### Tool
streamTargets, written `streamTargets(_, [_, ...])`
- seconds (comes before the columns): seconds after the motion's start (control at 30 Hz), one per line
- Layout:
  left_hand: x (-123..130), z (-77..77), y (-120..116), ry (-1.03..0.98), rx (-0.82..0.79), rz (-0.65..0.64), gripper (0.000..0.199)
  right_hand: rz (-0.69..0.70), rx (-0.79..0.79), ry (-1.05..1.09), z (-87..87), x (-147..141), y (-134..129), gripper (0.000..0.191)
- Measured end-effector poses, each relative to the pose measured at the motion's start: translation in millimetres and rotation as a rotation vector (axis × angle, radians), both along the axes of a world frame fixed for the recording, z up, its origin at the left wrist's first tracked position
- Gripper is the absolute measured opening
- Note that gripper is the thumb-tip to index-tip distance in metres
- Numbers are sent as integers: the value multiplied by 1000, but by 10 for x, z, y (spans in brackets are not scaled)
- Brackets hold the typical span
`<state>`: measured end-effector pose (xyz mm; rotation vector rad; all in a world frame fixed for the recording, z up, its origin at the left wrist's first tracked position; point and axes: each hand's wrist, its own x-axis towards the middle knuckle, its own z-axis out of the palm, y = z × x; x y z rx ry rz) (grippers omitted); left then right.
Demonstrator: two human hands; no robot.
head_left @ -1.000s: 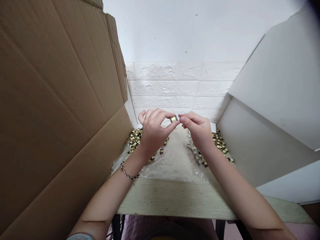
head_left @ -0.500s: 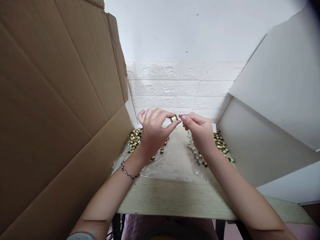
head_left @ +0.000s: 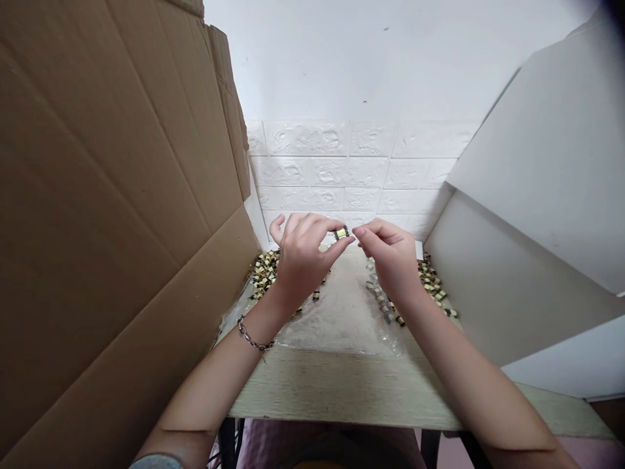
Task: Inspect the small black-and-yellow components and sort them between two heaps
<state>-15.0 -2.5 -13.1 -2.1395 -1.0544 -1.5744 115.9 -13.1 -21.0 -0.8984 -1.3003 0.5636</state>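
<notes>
Between the thumb and forefinger of my left hand (head_left: 306,251) is a small black and yellow component (head_left: 342,232) with thin pins, held up above the table. My right hand (head_left: 388,251) is just to its right, thumb and forefinger pinched together near the pins. Whether that pinch holds a fine wire is too small to tell. A pile of similar components (head_left: 265,270) lies behind my left wrist, and another pile (head_left: 432,280) is to the right of my right hand.
A clear plastic bag (head_left: 336,319) lies flat on the wooden table (head_left: 332,387). A tall cardboard panel (head_left: 122,195) stands at the left, a grey-white panel (head_left: 512,273) at the right. The white brick-patterned wall (head_left: 327,169) is behind.
The component in my left hand has tilted slightly and shifted a little to the right. My right hand's fingertips have moved slightly right and down.
</notes>
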Motion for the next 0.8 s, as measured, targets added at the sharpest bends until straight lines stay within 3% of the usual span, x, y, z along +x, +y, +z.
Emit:
streamTargets(0.2, [9,-25,-10,-23,42,-2,16,151,-72,152,-1,2,4,17])
streamTargets(0.47, [40,-26,-63,-62,44,-40,13,601,-377,443,116,-47,-91,19])
streamTargets(0.8, [34,-20,-96,-52,46,-75,14,607,-340,456,111,-31,-135,17])
